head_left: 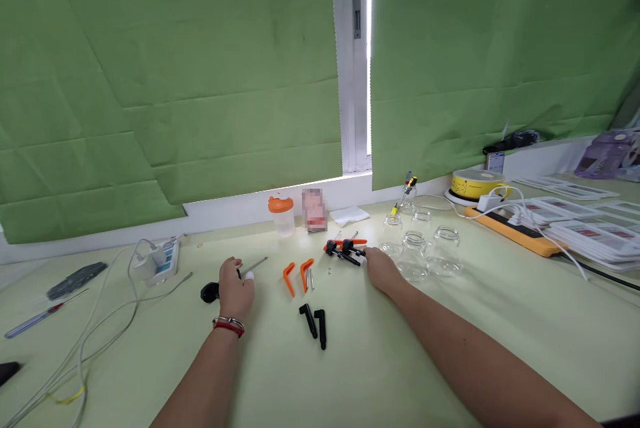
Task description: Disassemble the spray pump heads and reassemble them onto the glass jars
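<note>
My left hand (236, 289) curls its fingers around a thin metal rod (256, 265), which sticks out past the thumb; a bit of black shows at its near end. Beside that hand lies a round black part (210, 292). Farther right, my right hand (382, 269) reaches into a cluster of black parts (345, 251) with orange pieces and metal pins. Its fingertips close at the end of one black part, partly hidden by the hand. Between the hands lie bent orange pieces (306, 275), small metal pins (311, 279) and two bent black pieces (321, 329).
Several clear glass jars (415, 258) stand right of my right hand. A cup with an orange lid (282, 216) is near the wall. An orange power strip (515, 231) lies right; a white power strip (167, 261) and loose cables (107, 341) lie left.
</note>
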`<state>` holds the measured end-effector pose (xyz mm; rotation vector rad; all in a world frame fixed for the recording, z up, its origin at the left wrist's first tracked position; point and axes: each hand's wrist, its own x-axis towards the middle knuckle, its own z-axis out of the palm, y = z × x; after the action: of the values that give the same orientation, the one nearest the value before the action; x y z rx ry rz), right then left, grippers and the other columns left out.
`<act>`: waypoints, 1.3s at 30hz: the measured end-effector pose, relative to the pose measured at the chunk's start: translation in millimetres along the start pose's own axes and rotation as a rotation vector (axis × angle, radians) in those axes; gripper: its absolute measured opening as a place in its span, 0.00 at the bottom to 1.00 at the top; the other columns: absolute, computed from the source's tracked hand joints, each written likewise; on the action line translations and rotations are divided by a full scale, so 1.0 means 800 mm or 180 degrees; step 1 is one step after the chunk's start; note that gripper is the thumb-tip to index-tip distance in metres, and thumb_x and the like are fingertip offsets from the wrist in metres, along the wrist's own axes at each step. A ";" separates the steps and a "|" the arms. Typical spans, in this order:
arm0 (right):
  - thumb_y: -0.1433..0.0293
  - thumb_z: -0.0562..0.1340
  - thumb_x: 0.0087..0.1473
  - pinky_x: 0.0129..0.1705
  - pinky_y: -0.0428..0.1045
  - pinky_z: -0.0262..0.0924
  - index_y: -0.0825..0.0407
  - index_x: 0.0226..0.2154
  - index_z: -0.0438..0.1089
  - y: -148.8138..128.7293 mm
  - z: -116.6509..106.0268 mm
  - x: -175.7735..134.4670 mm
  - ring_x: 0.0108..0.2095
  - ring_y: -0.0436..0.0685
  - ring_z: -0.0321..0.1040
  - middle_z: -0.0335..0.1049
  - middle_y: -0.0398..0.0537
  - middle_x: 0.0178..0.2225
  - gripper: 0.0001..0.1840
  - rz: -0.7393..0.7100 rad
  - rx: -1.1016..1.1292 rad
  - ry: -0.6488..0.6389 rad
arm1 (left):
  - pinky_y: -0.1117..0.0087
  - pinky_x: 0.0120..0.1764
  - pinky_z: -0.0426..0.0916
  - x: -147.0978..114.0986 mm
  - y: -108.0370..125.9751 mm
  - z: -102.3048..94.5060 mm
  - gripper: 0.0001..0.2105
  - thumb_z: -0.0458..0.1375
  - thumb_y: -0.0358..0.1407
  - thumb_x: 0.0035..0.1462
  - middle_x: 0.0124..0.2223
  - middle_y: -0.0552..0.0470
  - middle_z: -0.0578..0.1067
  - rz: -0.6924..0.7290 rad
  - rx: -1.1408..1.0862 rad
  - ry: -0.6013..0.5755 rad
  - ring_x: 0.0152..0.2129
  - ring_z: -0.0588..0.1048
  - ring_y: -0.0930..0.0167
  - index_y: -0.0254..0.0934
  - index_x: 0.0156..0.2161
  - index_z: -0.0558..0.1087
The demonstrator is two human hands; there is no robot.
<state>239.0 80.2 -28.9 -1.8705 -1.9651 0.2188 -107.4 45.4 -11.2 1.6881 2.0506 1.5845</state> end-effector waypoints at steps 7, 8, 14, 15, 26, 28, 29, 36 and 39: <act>0.86 0.51 0.47 0.41 0.50 0.53 0.59 0.40 0.69 -0.011 -0.006 -0.008 0.42 0.62 0.63 0.67 0.60 0.40 0.20 -0.0135 -0.0244 0.0118 | 0.58 0.60 0.50 0.005 -0.007 -0.003 0.16 0.55 0.29 0.47 0.57 0.40 0.58 -0.0019 0.0504 0.0148 0.58 0.56 0.59 0.34 0.44 0.64; 0.86 0.50 0.48 0.43 0.51 0.53 0.59 0.41 0.69 -0.014 -0.007 -0.010 0.43 0.63 0.62 0.67 0.61 0.41 0.20 -0.0173 -0.0268 0.0175 | 0.58 0.61 0.49 0.005 -0.007 -0.004 0.17 0.55 0.30 0.48 0.59 0.39 0.56 -0.0040 0.0543 0.0194 0.59 0.54 0.59 0.34 0.45 0.64; 0.84 0.48 0.51 0.57 0.53 0.41 0.56 0.55 0.60 -0.051 -0.002 -0.034 0.55 0.61 0.51 0.60 0.57 0.54 0.28 -0.1013 -0.0146 0.0588 | 0.59 0.58 0.55 0.008 -0.019 0.000 0.16 0.57 0.32 0.47 0.61 0.36 0.51 -0.0341 0.0597 0.0042 0.57 0.58 0.56 0.32 0.44 0.66; 0.84 0.49 0.51 0.58 0.53 0.40 0.54 0.56 0.60 -0.060 0.003 -0.039 0.56 0.61 0.50 0.60 0.54 0.54 0.29 -0.1301 -0.0070 0.0518 | 0.59 0.57 0.56 0.008 -0.021 0.001 0.15 0.56 0.31 0.46 0.60 0.37 0.54 -0.0365 0.0583 -0.0025 0.56 0.61 0.56 0.33 0.42 0.66; 0.69 0.51 0.59 0.50 0.58 0.47 0.50 0.37 0.71 -0.153 0.031 -0.041 0.51 0.63 0.55 0.66 0.54 0.43 0.13 -0.1744 0.0042 -0.0566 | 0.58 0.47 0.64 0.006 -0.018 0.001 0.19 0.55 0.33 0.49 0.51 0.38 0.68 -0.0519 0.0422 -0.0202 0.47 0.69 0.59 0.35 0.48 0.61; 0.69 0.51 0.58 0.50 0.59 0.46 0.52 0.36 0.71 -0.159 0.035 -0.038 0.50 0.63 0.56 0.67 0.55 0.41 0.13 -0.1589 0.0014 -0.0613 | 0.61 0.48 0.64 0.004 -0.019 0.005 0.25 0.55 0.33 0.49 0.54 0.40 0.67 -0.0414 0.0331 -0.0315 0.48 0.69 0.62 0.37 0.54 0.57; 0.69 0.51 0.58 0.50 0.60 0.46 0.53 0.37 0.71 -0.160 0.037 -0.038 0.50 0.64 0.56 0.67 0.56 0.41 0.13 -0.1561 0.0028 -0.0600 | 0.63 0.48 0.63 0.003 -0.019 0.007 0.26 0.55 0.32 0.49 0.54 0.42 0.67 -0.0358 0.0295 -0.0405 0.48 0.70 0.63 0.38 0.54 0.57; 0.70 0.54 0.55 0.50 0.58 0.49 0.56 0.37 0.71 -0.156 0.045 -0.037 0.47 0.64 0.59 0.69 0.58 0.41 0.12 -0.1408 0.0235 -0.0468 | 0.64 0.45 0.65 0.002 -0.027 0.018 0.08 0.56 0.30 0.44 0.41 0.46 0.74 -0.0282 0.0272 -0.0706 0.40 0.72 0.62 0.37 0.34 0.70; 0.72 0.54 0.54 0.49 0.57 0.51 0.55 0.37 0.71 -0.154 0.044 -0.035 0.46 0.63 0.61 0.69 0.57 0.40 0.12 -0.1285 0.0414 -0.0369 | 0.65 0.38 0.67 0.001 -0.027 0.017 0.06 0.55 0.29 0.42 0.33 0.49 0.74 -0.0368 0.0270 -0.0780 0.32 0.73 0.65 0.37 0.30 0.70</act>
<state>112.3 48.7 -17.8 -1.3720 -2.2950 0.3294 -115.0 57.1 -32.8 1.6606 2.0739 1.2069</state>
